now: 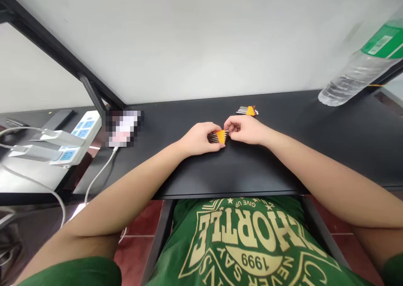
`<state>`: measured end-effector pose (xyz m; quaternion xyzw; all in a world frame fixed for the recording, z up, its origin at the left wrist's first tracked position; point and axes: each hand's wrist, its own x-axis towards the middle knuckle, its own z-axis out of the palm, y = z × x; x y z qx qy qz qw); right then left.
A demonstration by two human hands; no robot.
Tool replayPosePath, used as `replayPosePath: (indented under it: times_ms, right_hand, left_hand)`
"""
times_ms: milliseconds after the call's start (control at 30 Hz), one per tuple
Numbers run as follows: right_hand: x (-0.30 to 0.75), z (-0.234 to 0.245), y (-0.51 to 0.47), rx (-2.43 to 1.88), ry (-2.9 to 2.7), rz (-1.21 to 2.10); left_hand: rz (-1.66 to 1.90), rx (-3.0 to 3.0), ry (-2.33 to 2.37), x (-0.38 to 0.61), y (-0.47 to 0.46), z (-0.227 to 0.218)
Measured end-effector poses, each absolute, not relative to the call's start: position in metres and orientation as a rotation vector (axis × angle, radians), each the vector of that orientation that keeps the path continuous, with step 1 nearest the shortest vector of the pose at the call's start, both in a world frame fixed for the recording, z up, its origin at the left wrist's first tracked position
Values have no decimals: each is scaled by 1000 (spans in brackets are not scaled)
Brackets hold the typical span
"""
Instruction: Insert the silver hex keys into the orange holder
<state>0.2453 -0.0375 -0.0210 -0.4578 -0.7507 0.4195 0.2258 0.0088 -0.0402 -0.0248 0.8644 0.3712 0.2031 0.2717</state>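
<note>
My left hand [203, 140] grips a hex key set, its thumb and fingers closed around an orange holder [221, 136]. Several slim metal keys [213, 138] fan out of the holder toward my left palm. At the holder's right side, the fingertips of my right hand [242, 128] pinch the short end of a hex key [227, 132]; how far that key sits in the holder cannot be made out. Just beyond my right hand, a second hex key set [250, 110] in a similar orange holder lies on the black desk [195, 172].
A water bottle [349, 76] with a green label stands at the back right. To the left lie a phone [124, 128] on a charging cable [100, 170] and a white power strip [78, 137] with plugged-in adapters. A pale wall [201, 42] rises behind the desk.
</note>
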Motion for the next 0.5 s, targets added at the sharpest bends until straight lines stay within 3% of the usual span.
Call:
replayPosePath:
  times_ms: [133, 367, 500]
  right_hand:
    - [239, -10, -44, -1473, -2150, 968]
    - [258, 14, -39, -1759, -2230, 1012]
    - [267, 14, -35, -1746, -2451, 768]
  left_hand:
    - [535, 2382, 906, 8, -37, -27]
    - [485, 2347, 908, -1, -30, -27]
    - [447, 2336, 837, -3, -30, -24]
